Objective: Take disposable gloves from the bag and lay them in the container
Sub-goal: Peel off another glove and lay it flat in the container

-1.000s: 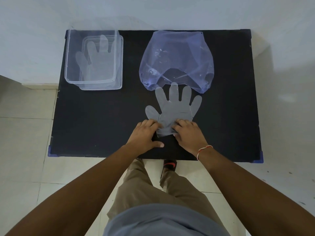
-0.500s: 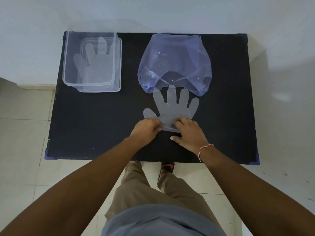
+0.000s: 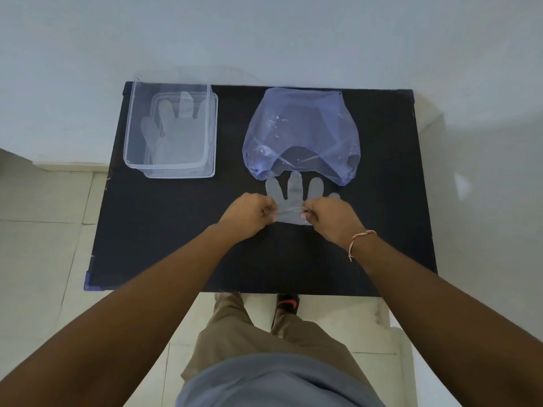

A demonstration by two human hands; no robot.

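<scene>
A clear disposable glove (image 3: 293, 193) lies fingers-away on the black table, just in front of the mouth of the bluish plastic bag (image 3: 302, 133). My left hand (image 3: 249, 214) pinches the glove's left side near the cuff, and my right hand (image 3: 332, 217) pinches its right side; the film is stretched between them. The clear plastic container (image 3: 172, 168) stands at the table's far left corner with another glove (image 3: 173, 127) lying flat inside it.
The black table (image 3: 176, 245) stands against a white wall. Its near edge runs just in front of my legs and a shoe (image 3: 286, 304). Light floor tiles lie to the left and right.
Both hands have closed from flat pressing into pinches on the glove's cuff area and moved slightly away from me. The glove's cuff is now bunched and lifted between them.
</scene>
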